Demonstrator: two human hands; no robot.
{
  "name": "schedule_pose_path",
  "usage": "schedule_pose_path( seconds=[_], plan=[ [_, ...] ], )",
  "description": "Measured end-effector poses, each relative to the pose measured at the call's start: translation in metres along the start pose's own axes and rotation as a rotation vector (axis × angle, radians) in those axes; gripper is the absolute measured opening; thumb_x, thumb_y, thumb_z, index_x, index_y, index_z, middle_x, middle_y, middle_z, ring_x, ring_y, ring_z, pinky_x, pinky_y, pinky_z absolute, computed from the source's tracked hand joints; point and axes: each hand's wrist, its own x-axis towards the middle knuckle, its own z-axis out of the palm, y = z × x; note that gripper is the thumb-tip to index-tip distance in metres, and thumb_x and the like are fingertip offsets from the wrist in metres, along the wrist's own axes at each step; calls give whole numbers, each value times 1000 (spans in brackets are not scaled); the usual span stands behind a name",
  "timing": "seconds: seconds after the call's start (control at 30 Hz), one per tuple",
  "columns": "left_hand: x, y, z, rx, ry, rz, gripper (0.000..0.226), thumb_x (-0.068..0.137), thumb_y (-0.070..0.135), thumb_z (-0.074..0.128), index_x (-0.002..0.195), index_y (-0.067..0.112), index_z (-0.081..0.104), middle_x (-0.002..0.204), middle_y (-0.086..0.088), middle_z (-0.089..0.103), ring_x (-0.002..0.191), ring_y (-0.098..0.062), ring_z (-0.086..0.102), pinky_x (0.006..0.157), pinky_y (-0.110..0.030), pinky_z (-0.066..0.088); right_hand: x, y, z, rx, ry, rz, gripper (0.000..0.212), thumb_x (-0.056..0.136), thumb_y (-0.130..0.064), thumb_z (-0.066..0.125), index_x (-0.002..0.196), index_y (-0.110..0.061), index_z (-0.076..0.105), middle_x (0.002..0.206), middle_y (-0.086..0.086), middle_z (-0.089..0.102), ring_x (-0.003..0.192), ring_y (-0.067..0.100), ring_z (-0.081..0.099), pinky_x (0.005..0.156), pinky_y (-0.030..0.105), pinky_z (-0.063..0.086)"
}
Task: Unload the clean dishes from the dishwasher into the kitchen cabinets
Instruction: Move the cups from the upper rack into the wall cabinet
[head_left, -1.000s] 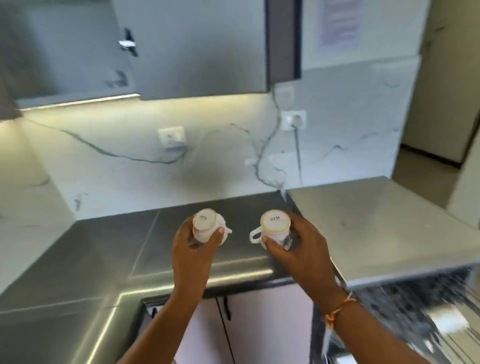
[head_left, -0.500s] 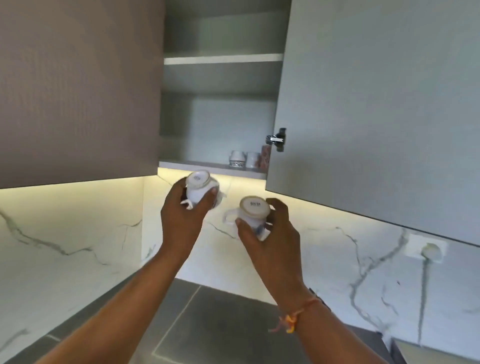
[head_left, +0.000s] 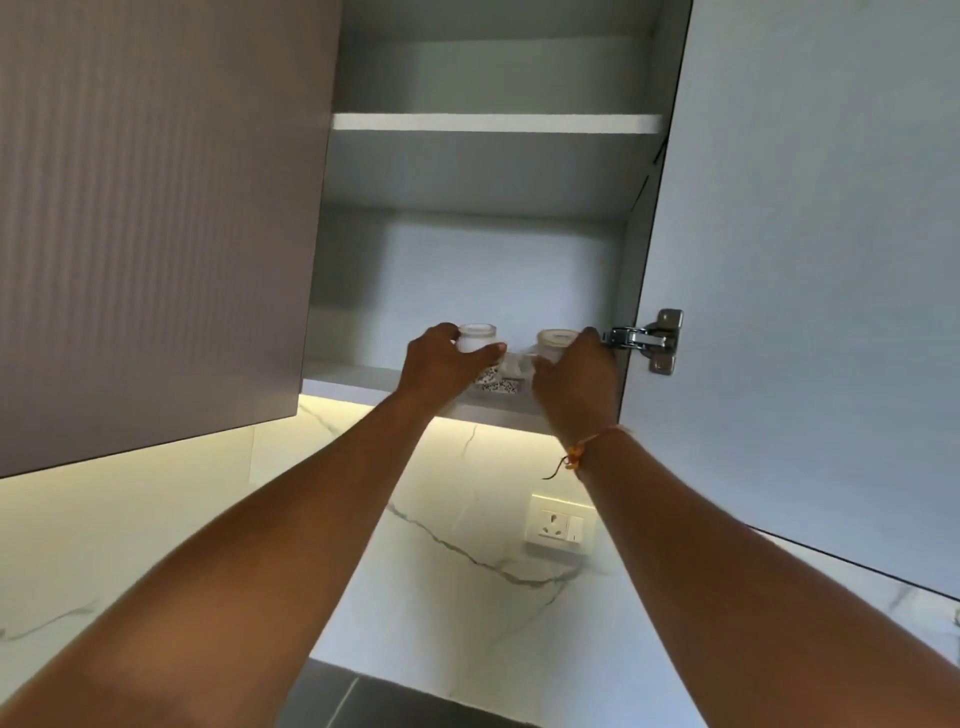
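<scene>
Both arms reach up into the open wall cabinet. My left hand (head_left: 441, 361) grips a small white cup (head_left: 477, 338), held upside down over the bottom shelf (head_left: 343, 378). My right hand (head_left: 574, 379) grips a second white cup (head_left: 555, 344), also upside down, close to the cabinet's right wall. Between the hands, low on the shelf, a patterned cup (head_left: 496, 382) and a clear glass (head_left: 517, 364) show partly. Whether the held cups touch the shelf is hidden by my hands.
The cabinet door (head_left: 810, 260) stands open on the right, its metal hinge (head_left: 644, 340) beside my right hand. A closed brown door (head_left: 156, 208) is on the left. An upper shelf (head_left: 493, 122) runs above. A wall socket (head_left: 558, 525) sits on the marble backsplash below.
Both hands have risen from over the counter to the cabinet and carried the two cups in over the bottom shelf. The view has tilted upward.
</scene>
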Motion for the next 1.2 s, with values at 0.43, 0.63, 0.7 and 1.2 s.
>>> schedule_pose_path(
  seconds=[0.43,0.63,0.7,1.2],
  plan=[
    [57,-22,60,325,-233,42,77,74,66,70,119,5,58,122,-12,63,116,-29,56,84,-30,43,46,14,23,-236,-196,222,32,89,-18,69,115,-1,63,123,11,64,117,27,61,87,26,48],
    [59,-26,63,344,-232,64,71,76,66,68,109,3,60,110,-14,66,108,-30,60,75,-28,40,59,20,36,-379,-254,192,30,95,-20,61,119,-2,63,125,12,63,118,27,60,94,30,48],
    [54,-24,62,337,-190,75,71,75,65,69,110,4,56,111,-13,63,108,-30,59,76,-30,41,59,22,43,-417,-219,169,29,97,-21,56,120,-3,62,123,12,63,117,29,59,95,33,49],
    [20,-15,48,337,-190,234,31,95,40,57,87,14,72,92,-7,73,88,-25,67,82,-33,53,26,16,34,-402,-188,-52,21,96,-8,47,102,-9,67,105,11,69,96,27,66,70,29,49]
  ],
)
